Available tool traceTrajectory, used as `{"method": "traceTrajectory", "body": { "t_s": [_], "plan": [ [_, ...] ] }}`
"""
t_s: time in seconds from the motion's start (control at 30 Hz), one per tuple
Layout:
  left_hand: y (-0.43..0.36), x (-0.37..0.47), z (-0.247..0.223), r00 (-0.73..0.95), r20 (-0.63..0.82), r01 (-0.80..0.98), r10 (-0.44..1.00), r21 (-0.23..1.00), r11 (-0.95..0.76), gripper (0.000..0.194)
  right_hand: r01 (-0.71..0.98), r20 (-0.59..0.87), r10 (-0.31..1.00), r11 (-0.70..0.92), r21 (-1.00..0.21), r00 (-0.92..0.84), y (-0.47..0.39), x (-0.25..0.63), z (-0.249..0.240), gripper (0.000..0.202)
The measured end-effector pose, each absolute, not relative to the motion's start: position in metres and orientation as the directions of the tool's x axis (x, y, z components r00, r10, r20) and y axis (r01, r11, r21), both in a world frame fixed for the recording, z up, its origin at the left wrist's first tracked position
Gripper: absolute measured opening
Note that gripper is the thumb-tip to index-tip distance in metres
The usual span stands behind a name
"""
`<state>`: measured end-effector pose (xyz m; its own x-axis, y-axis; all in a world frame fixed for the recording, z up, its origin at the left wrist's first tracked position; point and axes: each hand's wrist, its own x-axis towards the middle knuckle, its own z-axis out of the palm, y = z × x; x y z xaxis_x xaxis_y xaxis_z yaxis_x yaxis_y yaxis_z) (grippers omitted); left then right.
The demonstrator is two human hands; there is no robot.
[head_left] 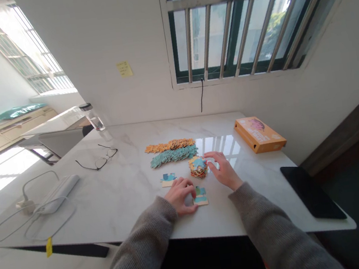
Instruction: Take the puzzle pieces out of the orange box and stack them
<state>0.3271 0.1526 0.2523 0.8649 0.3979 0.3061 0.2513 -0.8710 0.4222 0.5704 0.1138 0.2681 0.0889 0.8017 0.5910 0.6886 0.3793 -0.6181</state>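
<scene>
My left hand point(181, 196) rests on the table, its fingers curled and thumb and forefinger closed at the left edge of some small blue-and-green jigsaw pieces point(201, 196), partly hiding them. Beyond it lie more blue-and-cream jigsaw pieces point(168, 179). My right hand point(224, 171) is at the right side of a stack of jigsaw pieces point(198, 167). Thumb and forefinger there pinch a jigsaw piece with a bit of pink showing; most of it is hidden. Behind the stack are a row of teal jigsaw pieces point(174, 155) and a row of orange ones point(169, 146), overlapping.
An orange box point(259, 134) stands at the back right, with a black tablet point(312, 193) near the right edge. On the left are eyeglasses point(98, 164), a white power strip point(59, 194) with cables and a clear bottle point(93, 118). A barred window is above.
</scene>
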Motion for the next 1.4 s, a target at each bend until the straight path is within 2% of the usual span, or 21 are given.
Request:
{"method": "traceTrajectory", "body": {
  "t_s": [0.17, 0.27, 0.37, 0.5, 0.63, 0.77, 0.9, 1.0, 1.2, 1.4],
  "plan": [
    [0.150, 0.327, 0.256, 0.862, 0.306, 0.257, 0.405, 0.424, -0.868, 0.028, 0.699, 0.574, 0.819, 0.409, -0.586, 0.002, 0.113, 0.567, 0.267, 0.028],
    [0.152, 0.325, 0.258, 0.812, 0.405, 0.198, 0.419, 0.484, -0.852, 0.023, 0.712, 0.555, 0.832, 0.402, -0.576, -0.021, 0.114, 0.569, 0.265, 0.027],
    [0.160, 0.327, 0.257, 0.695, 0.525, 0.193, 0.492, 0.523, -0.830, 0.013, 0.719, 0.544, 0.838, 0.402, -0.568, -0.039, 0.115, 0.571, 0.262, 0.025],
    [0.181, 0.339, 0.260, 0.606, 0.598, 0.255, 0.525, 0.479, -0.840, 0.023, 0.722, 0.541, 0.839, 0.406, -0.561, -0.051, 0.117, 0.572, 0.260, 0.024],
    [0.200, 0.360, 0.265, 0.615, 0.591, 0.317, 0.522, 0.421, -0.850, 0.039, 0.722, 0.544, 0.838, 0.407, -0.559, -0.051, 0.117, 0.572, 0.261, 0.023],
    [0.206, 0.371, 0.262, 0.605, 0.578, 0.364, 0.547, 0.410, -0.836, 0.031, 0.718, 0.545, 0.838, 0.403, -0.568, -0.039, 0.116, 0.571, 0.262, 0.023],
    [0.209, 0.369, 0.254, 0.559, 0.611, 0.310, 0.561, 0.473, -0.825, 0.022, 0.711, 0.548, 0.836, 0.406, -0.574, -0.036, 0.116, 0.570, 0.262, 0.023],
    [0.211, 0.365, 0.249, 0.538, 0.614, 0.271, 0.577, 0.523, -0.808, 0.024, 0.712, 0.542, 0.840, 0.402, -0.576, -0.036, 0.116, 0.570, 0.261, 0.024],
    [0.209, 0.364, 0.253, 0.509, 0.647, 0.233, 0.568, 0.532, -0.814, 0.018, 0.716, 0.554, 0.833, 0.394, -0.577, -0.012, 0.114, 0.568, 0.264, 0.023],
    [0.202, 0.360, 0.262, 0.458, 0.641, 0.138, 0.616, 0.633, -0.762, 0.020, 0.654, 0.586, 0.810, 0.448, -0.609, -0.008, 0.109, 0.565, 0.274, 0.027]
  ]
}}
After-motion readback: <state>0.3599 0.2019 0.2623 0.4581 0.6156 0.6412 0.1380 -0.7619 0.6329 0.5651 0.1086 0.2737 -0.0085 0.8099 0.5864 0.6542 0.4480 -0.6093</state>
